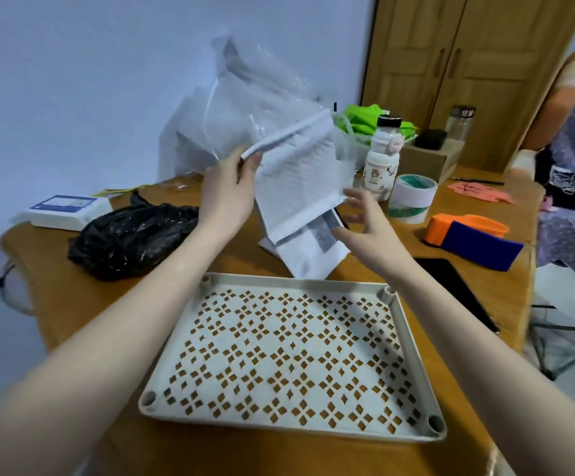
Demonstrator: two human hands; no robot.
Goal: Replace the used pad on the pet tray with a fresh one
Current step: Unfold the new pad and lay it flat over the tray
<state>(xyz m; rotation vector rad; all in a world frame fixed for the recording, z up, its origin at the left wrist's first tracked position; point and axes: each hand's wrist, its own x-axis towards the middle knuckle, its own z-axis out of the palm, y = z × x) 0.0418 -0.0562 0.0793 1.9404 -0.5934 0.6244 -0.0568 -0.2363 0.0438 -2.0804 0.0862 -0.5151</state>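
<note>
Behind the cream plastic perforated pet tray (403, 324) on my desk (73, 304), my left hand (229, 190) pinches the folded white quilted pad (299, 166) in a closed grip; my right hand (361, 218) hovers open, empty, just beside it.

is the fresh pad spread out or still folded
Partly unfolded: the pad hangs creased from the left hand above the bare tray; the right hand is open beside it.

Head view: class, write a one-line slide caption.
Left hand lifts a folded fresh pad above the bare lattice tray; right hand open beside it.
</note>
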